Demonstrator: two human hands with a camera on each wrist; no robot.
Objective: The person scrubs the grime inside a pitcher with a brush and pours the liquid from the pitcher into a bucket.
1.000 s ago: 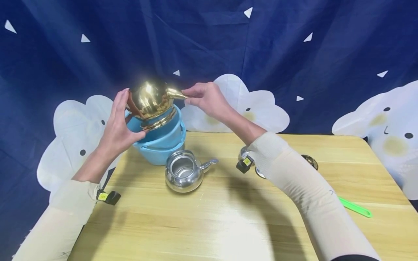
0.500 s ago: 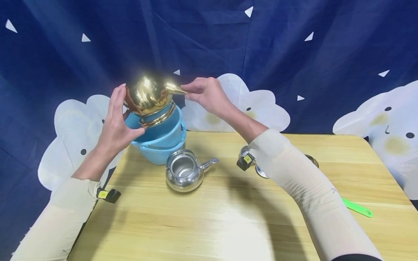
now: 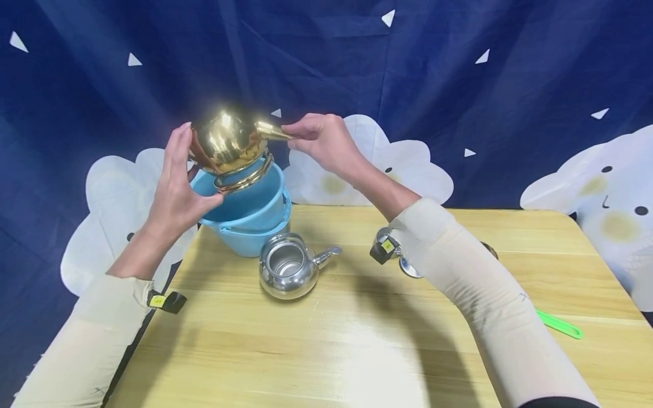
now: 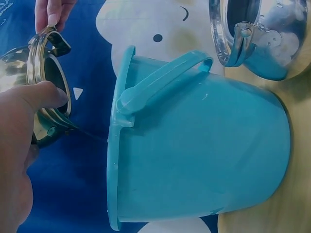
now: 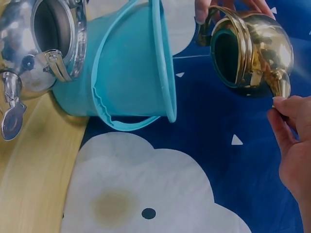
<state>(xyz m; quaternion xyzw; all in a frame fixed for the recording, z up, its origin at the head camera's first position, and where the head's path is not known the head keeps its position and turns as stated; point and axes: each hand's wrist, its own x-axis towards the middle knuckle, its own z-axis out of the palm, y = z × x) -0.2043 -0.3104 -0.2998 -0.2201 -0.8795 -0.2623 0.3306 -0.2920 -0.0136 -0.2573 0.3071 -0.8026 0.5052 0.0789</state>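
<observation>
A shiny gold teapot is held upside down and tilted above the light blue bucket, its lidless mouth facing down. My left hand grips it from the left, thumb at the rim and fingers round the body. The right hand pinches the end of its spout. In the right wrist view, a thin bright line, seemingly liquid, runs between the teapot's mouth and the bucket. A silver teapot, also lidless, stands on the table in front of the bucket, spout to the right.
Behind the wooden table hangs a dark blue curtain with white clouds. Small silver round pieces and a dark one lie partly behind my right sleeve. A green handle lies at the right.
Both hands have raised the gold teapot slightly and shifted it a little left, showing more of the bucket's inside. The silver teapot has stayed put.
</observation>
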